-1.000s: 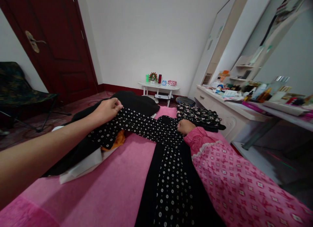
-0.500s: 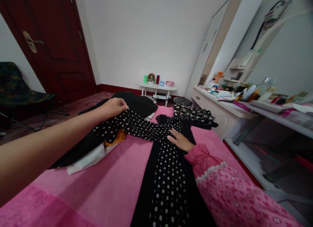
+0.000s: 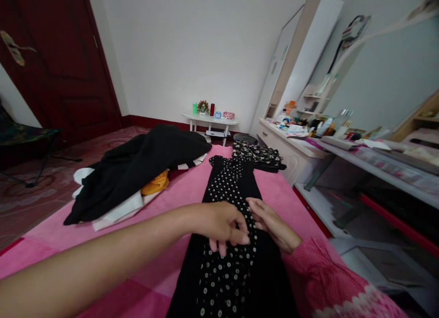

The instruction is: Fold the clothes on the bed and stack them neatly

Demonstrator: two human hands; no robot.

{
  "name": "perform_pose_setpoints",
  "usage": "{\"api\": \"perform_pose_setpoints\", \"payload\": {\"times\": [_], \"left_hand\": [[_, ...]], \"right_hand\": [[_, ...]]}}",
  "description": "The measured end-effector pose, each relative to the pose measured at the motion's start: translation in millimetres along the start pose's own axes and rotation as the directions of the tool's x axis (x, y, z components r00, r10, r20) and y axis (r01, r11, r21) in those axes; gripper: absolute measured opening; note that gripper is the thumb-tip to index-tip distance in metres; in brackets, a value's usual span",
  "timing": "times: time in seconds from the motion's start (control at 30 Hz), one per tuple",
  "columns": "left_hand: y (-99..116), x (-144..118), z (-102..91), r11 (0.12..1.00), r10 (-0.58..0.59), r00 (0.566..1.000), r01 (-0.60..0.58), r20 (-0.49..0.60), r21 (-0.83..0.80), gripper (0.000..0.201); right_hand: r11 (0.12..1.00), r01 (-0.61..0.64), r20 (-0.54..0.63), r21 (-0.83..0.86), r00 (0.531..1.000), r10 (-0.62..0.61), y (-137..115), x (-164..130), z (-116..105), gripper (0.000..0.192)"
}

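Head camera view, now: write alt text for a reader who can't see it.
A person's left hand and right hand are over a black garment with white dots down its middle, laid lengthwise on a pink cover. A heap of clothes lies to the left; floral clothing lies at the far right.

Bedroom; pink bed (image 3: 279, 185); dressing table (image 3: 286, 149)

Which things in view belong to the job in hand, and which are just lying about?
Job in hand:
dotted black garment, below the left hand and right hand
pink cover beneath it
probably the floral clothing and dark clothes heap

Lying about:
cosmetics
white table
dark chair
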State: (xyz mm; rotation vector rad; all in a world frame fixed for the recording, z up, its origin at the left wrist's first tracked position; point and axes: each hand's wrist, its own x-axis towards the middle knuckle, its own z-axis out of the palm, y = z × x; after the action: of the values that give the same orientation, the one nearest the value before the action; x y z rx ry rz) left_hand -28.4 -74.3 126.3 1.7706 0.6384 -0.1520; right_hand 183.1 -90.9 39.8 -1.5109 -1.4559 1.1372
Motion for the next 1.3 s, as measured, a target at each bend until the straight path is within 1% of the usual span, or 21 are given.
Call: {"api": "perform_pose_setpoints", "payload": {"times": [0.1, 0.2, 0.27, 0.33, 0.4, 0.47, 0.53, 0.6, 0.67, 0.77, 0.83, 0.87, 0.93, 0.97, 1.0, 1.03, 1.07, 1.13, 1.2, 1.23, 1.3], "left_hand": [[-46, 13, 0.4, 1.0, 0.003, 0.977, -0.003, -0.215, 0.0, 0.027], [-67, 14, 1.7, 0.983, 0.106, 0.899, -0.031, -0.424, 0.18, 0.031], [-67, 7, 8.6, 0.948, 0.179, 0.874, -0.03, -0.453, 0.317, 0.037], [-61, -1, 17.7, 0.913, 0.21, 0.879, -0.02, -0.428, 0.407, 0.047], [-56, -8, 25.5, 0.878, 0.234, 0.884, -0.013, -0.404, 0.479, 0.05], [-54, -10, 29.8, 0.844, 0.274, 0.879, -0.027, -0.389, 0.535, 0.039], [-53, -8, 30.7, 0.832, 0.317, 0.868, -0.062, -0.381, 0.551, 0.022], [-51, -5, 29.9, 0.856, 0.328, 0.861, -0.097, -0.388, 0.508, 0.012], [-48, -4, 29.4, 0.903, 0.302, 0.872, -0.133, -0.384, 0.409, 0.014], [-39, -8, 31.7, 0.954, 0.251, 0.915, -0.179, -0.316, 0.241, 0.023], [-35, -14, 34.0, 0.968, 0.218, 0.951, -0.182, -0.221, 0.174, 0.032], [-35, -16, 34.6, 0.975, 0.184, 0.971, -0.162, -0.152, 0.151, 0.036], [-36, -17, 33.4, 0.989, 0.105, 0.994, -0.101, -0.028, 0.111, 0.043], [-38, -15, 31.0, 0.993, 0.073, 0.997, -0.071, -0.01, 0.095, 0.045], [-41, -11, 27.5, 0.994, 0.059, 0.997, -0.054, -0.049, 0.093, 0.046], [-44, -5, 22.9, 0.992, 0.068, 0.987, -0.051, -0.148, 0.118, 0.047], [-46, 3, 17.5, 0.984, 0.097, 0.954, -0.049, -0.285, 0.171, 0.046], [-48, 23, 6.5, 0.946, 0.182, 0.823, 0.003, -0.538, 0.324, 0.039], [-47, 44, -1.3, 0.89, 0.262, 0.699, 0.092, -0.665, 0.447, 0.029], [-46, 54, -3.1, 0.869, 0.279, 0.667, 0.13, -0.691, 0.477, 0.026], [-42, 74, -2.4, 0.852, 0.255, 0.639, 0.207, -0.725, 0.482, 0.028]], "right_hand": [[0.988, -0.103, 0.123, 0.117, 0.988, 0.089, 2, -18, 3, 0.067], [0.996, 0.066, 0.18, 0.063, 0.981, -0.077, -1, -26, 10, 0.057], [0.985, 0.171, 0.199, 0.006, 0.965, -0.169, -4, -29, 15, 0.038], [0.988, 0.155, 0.179, -0.013, 0.972, -0.15, -8, -30, 18, 0.024], [0.999, 0.04, 0.088, 0.03, 0.995, -0.043, -13, -31, 18, 0.021], [0.988, -0.066, 0.013, 0.138, 0.998, 0.065, -20, -35, 17, 0.023], [0.968, -0.104, 0.025, 0.229, 0.995, 0.101, -27, -40, 14, 0.027], [0.965, -0.106, 0.087, 0.242, 0.992, 0.087, -33, -46, 12, 0.033], [0.974, -0.116, 0.138, 0.193, 0.986, 0.09, -38, -54, 10, 0.038], [0.983, -0.12, 0.101, 0.138, 0.989, 0.107, -38, -65, 7, 0.032], [0.989, -0.1, 0.074, 0.112, 0.993, 0.092, -33, -73, 4, 0.027], [0.991, -0.097, 0.1, 0.09, 0.991, 0.088, -29, -76, 3, 0.026], [0.991, -0.13, 0.259, 0.034, 0.959, 0.117, -21, -82, -1, 0.024], [0.988, -0.154, 0.357, 0.001, 0.923, 0.144, -18, -84, -4, 0.024], [0.984, -0.175, 0.442, -0.031, 0.881, 0.171, -16, -84, -7, 0.025], [0.98, -0.187, 0.503, -0.061, 0.843, 0.192, -16, -82, -11, 0.027], [0.979, -0.188, 0.537, -0.085, 0.819, 0.204, -17, -78, -15, 0.028], [0.98, -0.164, 0.532, -0.112, 0.823, 0.199, -21, -60, -24, 0.031], [0.984, -0.142, 0.448, -0.109, 0.877, 0.176, -25, -32, -32, 0.032], [0.986, -0.137, 0.374, -0.096, 0.913, 0.163, -25, -15, -35, 0.032], [0.99, -0.134, 0.183, -0.049, 0.973, 0.14, -20, 23, -38, 0.029]]}}
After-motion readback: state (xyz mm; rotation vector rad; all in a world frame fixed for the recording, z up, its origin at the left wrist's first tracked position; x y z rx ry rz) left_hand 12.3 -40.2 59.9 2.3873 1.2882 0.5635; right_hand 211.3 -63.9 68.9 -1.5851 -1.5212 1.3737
